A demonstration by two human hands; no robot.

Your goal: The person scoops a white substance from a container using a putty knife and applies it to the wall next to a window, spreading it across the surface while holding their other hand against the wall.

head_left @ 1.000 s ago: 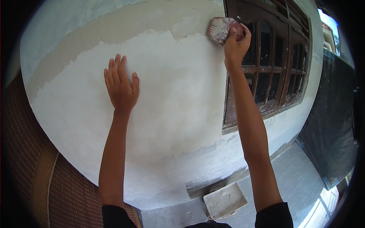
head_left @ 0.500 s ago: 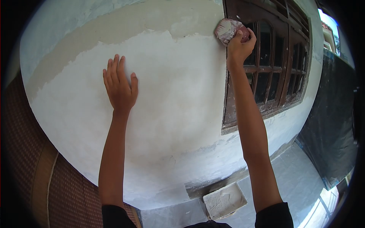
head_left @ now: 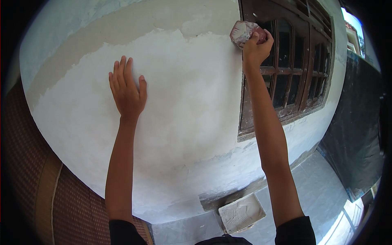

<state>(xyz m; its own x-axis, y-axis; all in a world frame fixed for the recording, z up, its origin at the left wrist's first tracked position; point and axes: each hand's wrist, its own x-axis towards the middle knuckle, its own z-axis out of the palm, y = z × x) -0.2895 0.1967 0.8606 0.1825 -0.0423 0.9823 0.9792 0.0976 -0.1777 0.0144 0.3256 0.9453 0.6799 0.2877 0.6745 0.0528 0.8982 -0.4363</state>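
Right fingers [head_left: 266, 36] grip reddish scraper [head_left: 244, 33], likely light, stiff; hold its clean edge. Left fingers [head_left: 121, 73] released, spread at wall [head_left: 183, 102].

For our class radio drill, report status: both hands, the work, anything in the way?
Right hand grips plaster-smeared scraper at window frame's edge. Left hand open against wall, holding nothing. Nothing visible between the hands.
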